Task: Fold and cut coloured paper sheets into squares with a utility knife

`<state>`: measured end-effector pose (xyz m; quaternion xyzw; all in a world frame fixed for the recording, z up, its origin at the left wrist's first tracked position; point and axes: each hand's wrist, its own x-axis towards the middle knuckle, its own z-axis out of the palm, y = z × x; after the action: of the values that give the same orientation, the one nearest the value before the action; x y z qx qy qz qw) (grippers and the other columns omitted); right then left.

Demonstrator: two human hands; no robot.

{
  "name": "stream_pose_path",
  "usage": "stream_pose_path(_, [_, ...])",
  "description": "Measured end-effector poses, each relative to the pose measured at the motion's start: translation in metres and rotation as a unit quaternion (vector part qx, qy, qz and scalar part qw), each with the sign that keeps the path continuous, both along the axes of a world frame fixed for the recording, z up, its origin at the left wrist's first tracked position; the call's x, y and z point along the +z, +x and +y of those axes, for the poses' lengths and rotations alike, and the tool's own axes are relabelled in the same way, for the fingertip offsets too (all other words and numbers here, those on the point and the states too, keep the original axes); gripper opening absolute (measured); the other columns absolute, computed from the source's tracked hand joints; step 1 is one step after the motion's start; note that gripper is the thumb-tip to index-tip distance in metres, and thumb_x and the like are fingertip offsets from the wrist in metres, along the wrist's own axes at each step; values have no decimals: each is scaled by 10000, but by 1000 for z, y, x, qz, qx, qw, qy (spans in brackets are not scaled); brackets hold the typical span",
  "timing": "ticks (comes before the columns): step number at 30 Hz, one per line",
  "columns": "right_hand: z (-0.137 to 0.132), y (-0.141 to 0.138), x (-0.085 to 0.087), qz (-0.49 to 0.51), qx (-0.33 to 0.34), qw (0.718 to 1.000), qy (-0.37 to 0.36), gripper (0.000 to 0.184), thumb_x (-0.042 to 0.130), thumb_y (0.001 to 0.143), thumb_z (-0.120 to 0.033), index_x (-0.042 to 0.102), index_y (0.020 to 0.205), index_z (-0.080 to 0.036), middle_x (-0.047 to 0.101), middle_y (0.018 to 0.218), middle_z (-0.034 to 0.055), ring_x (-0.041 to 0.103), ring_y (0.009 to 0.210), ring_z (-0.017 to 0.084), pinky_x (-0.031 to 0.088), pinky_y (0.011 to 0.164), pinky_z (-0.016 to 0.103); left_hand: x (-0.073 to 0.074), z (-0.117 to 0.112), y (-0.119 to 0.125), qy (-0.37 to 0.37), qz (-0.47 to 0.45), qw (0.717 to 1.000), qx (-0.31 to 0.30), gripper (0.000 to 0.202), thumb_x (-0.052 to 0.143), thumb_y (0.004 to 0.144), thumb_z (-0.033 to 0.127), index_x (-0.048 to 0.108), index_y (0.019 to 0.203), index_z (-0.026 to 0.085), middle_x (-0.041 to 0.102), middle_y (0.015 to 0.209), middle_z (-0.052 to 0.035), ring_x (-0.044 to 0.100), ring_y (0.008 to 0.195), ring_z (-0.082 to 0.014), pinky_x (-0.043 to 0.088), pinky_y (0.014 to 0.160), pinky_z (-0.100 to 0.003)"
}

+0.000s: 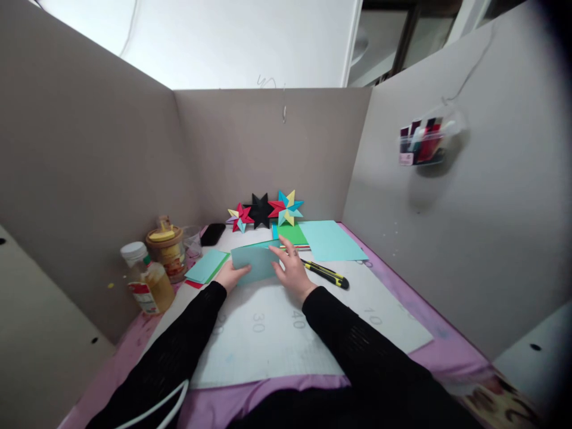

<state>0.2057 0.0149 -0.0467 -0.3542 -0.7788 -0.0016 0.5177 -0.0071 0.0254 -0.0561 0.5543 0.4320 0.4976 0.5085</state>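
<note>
Head: teal paper (pixel 254 263) under fingers (pixel 280 251).

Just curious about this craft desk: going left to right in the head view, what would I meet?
Bottle → left hand, holding the teal paper → right hand → craft knife → pen holder on the wall.

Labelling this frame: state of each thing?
Small teal paper sheet: folded over, gripped by left hand, pressed by open right hand.
Large teal paper sheet: flat, unfolded.
Yellow-black utility knife: lying flat, blade unclear.
White-capped glass bottle: upright, capped.
Yellow-lidded jar: upright, lid on.
</note>
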Motion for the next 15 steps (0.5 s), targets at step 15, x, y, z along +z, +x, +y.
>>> stream_pose_path(15, [26, 37, 14, 399, -31, 911, -99, 174, 499, 813, -360, 497, 824, -187, 529, 776, -7, 494, 706, 134, 420, 683, 277, -8, 5, -2, -7, -9, 1000, 21, 523, 792, 533, 393, 678, 950, 98, 696, 947, -156, 639, 899, -304, 471, 843, -428])
